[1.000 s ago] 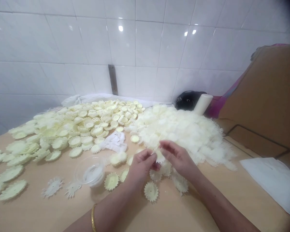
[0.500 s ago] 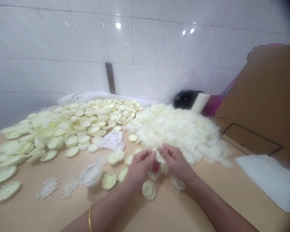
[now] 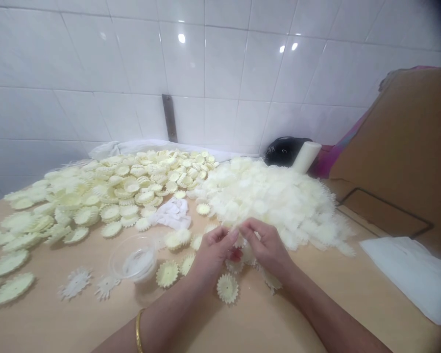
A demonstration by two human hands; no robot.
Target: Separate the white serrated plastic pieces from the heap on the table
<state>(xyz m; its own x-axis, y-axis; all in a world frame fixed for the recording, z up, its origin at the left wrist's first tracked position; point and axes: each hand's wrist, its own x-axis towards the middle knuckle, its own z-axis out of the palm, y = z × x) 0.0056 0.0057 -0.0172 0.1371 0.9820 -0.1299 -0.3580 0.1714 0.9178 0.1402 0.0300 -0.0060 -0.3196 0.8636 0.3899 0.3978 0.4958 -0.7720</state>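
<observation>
Nearest the camera, bare counter (image 3: 242, 328) runs along the near edge, crossed only by the 2 forearms; the left wrist wears a gold bangle (image 3: 137, 329). This stretch is the widest open room in view.

Just beyond, both hands meet over the middle of the counter. The left hand (image 3: 213, 252) and the right hand (image 3: 266, 245) pinch a small pale disc (image 3: 240, 240) between their fingertips, thumbs and forefingers closed on its toothed rim. The disc sits at the near edge of the white pile, above a few loose pieces.

Around the hands lie single yellow cups: 1 cup (image 3: 227, 288) just in front of the left hand, another (image 3: 167, 273) to its left. A clear plastic tub (image 3: 134, 257) stands left of that, with 2 flat white cut-outs (image 3: 75, 283) near it. Open counter separates these pieces.

Farther out, a crumpled white cloth (image 3: 172, 214) lies between 2 heaps. The left heap (image 3: 106, 191) is yellow fluted cups spreading to the left edge of the view. The white pile (image 3: 275, 198) of thin toothed discs rises right of centre, touching the left heap at the back.

To the right, a white sheet (image 3: 411, 274) lies near the counter's right edge, with bare counter between it and the pile. Behind it a brown board (image 3: 407, 142) leans up. At the back, a dark object (image 3: 284, 149) and a white roll (image 3: 306, 157) sit against the tiled wall (image 3: 220, 73).
</observation>
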